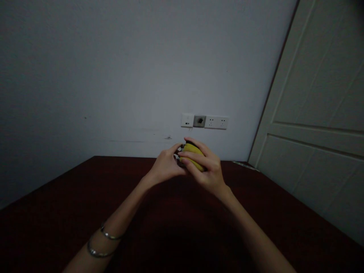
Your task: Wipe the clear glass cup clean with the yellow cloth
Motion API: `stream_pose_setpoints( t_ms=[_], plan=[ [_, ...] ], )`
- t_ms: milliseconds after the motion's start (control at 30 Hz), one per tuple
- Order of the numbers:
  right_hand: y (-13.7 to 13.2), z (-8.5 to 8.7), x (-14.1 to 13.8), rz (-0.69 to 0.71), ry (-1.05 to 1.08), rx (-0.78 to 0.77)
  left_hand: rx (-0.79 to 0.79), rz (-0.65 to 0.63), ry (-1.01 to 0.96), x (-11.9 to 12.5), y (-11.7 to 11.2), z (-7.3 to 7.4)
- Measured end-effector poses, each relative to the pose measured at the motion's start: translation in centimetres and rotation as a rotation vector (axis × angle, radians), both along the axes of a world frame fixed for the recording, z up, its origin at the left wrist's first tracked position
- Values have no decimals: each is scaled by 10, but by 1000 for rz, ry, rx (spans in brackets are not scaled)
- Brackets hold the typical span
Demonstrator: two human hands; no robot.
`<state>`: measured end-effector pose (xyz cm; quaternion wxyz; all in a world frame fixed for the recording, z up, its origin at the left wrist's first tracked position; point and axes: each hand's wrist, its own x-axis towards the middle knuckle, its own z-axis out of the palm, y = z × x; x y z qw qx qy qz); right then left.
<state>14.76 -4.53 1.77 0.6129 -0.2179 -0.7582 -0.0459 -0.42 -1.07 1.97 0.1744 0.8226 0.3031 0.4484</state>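
Both hands meet in mid-view, raised over the far part of the dark red table. My right hand (pixel 210 167) is closed around a yellow rounded object (pixel 191 150), with a black part showing along its upper edge. My left hand (pixel 167 165) grips a dark object with light gaps (pixel 179 155), pressed close against the yellow one. Fingers cover much of both, so I cannot tell their kind or whether they are joined. Two silver bangles (pixel 99 253) circle my left forearm.
The dark red tabletop (pixel 93 189) runs back to a pale wall (pixel 127 76). A row of wall sockets (pixel 216 122) is just beyond my hands. To the right stands a panelled white door (pixel 318 113), with a thin pale strip (pixel 246 165) near the table's back right corner.
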Motion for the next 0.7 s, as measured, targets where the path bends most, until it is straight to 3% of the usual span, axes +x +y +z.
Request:
stream_pose_setpoints(
  t_ms=[100, 200, 367, 567, 700],
  plan=[
    [-5, 4, 0, 32, -61, 37, -61, -123, -81, 2, -3, 3],
    [-4, 6, 1, 35, 54, -20, -106, -160, -99, 4, -7, 4],
    [0, 5, 1, 3, 241, -115, -76, -116, -50, 4, -8, 4],
    [-1, 0, -2, -38, -69, 92, -7, 13, -14, 3, -2, 0],
    [-3, 1, -3, -56, -14, 75, -4, -3, -41, 5, -5, 3]
  ],
)
